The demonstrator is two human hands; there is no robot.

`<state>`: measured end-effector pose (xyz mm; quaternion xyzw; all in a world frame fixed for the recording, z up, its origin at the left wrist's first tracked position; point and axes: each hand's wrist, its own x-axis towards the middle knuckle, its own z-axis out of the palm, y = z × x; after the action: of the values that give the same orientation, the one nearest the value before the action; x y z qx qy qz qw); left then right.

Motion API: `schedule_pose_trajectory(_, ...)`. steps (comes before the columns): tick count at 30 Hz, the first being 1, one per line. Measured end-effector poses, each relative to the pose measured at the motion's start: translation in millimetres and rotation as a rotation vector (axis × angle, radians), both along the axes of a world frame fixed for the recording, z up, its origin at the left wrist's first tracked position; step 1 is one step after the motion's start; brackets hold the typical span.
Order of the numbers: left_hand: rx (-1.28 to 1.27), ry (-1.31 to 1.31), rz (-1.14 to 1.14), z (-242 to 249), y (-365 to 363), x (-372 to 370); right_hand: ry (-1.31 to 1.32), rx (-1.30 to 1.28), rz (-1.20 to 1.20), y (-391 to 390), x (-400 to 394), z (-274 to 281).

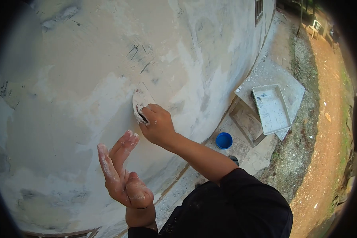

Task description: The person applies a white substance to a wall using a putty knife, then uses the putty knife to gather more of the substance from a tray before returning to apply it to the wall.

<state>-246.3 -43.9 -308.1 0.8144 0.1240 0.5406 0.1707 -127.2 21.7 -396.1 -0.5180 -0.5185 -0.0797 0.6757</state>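
Observation:
My right hand [158, 125] is closed round the dark handle of a plastering trowel [142, 99]. The trowel's blade is smeared with whitish filler and lies against the wall [87, 71], which carries patchy white and beige coats and dark scuffs. Below and to the left, my left hand [127, 174] is held up in front of the wall with its fingers apart. White paste coats its fingertips and palm, and it holds nothing.
At the right, a white-smeared tray [271, 109] rests on a board over a wooden stand [244, 119]. A blue bucket [224, 141] stands on the ground near the wall's foot. Farther off are a gravel strip, an orange dirt path [325, 119] and a pale chair [315, 27].

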Motion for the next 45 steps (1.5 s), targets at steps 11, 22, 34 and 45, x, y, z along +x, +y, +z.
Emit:
schedule_pose_trajectory(11, -0.024, -0.177, -0.089, -7, 13, 51, 0.398, -0.139, 0.106, -10, 102, -11)
schedule_pose_trajectory(22, -0.199, 0.057, 0.041, -38, 29, 39, 0.525, -0.148, 0.016, -23, 153, -16)
schedule_pose_trajectory(34, -0.173, 0.021, 0.095, -37, 21, -25, -0.083, 0.030, -0.127, -4, -19, -5)
schedule_pose_trajectory(45, 0.086, 0.264, 0.018, -14, 51, 8, 0.654, -0.407, 0.224, -106, 77, -13)
